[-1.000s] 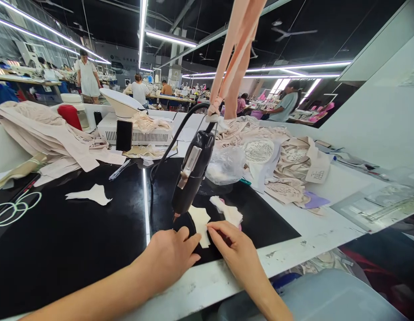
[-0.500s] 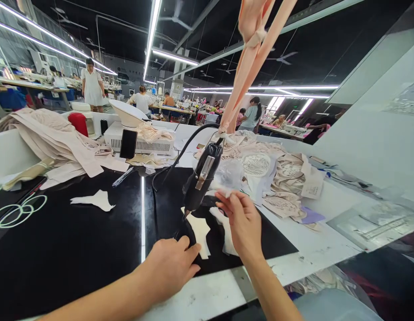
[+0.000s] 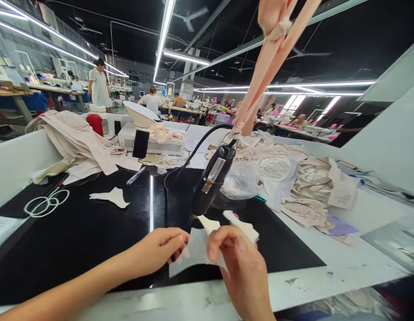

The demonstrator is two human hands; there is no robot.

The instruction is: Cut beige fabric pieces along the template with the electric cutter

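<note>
A thin translucent white sheet piece (image 3: 195,250) is stretched between my two hands, low over the black mat. My left hand (image 3: 160,252) is closed at its left edge, fingertips partly hidden. My right hand (image 3: 245,267) has thumb and fingers curled together at its right side. Just beyond the sheet lies a cream cut piece (image 3: 209,224), partly covered by the sheet and my right hand. Another cream-white cut piece (image 3: 243,226) is behind my right hand. The black handheld tool (image 3: 212,183) hangs above from knotted peach fabric strips (image 3: 255,84), its tip close to the cream piece.
On the black mat (image 3: 76,254) are a white cut piece (image 3: 111,196) and pale green rings (image 3: 46,205). A phone (image 3: 140,144) leans against a white box (image 3: 130,136). Beige fabric piles (image 3: 310,178) and a plastic bag (image 3: 238,180) lie rightward. People sit and stand farther back.
My right hand has come down and closer, and the translucent sheet now spans both hands. My left hand has shifted slightly left, off the cream piece's edge. The view has turned left a little.
</note>
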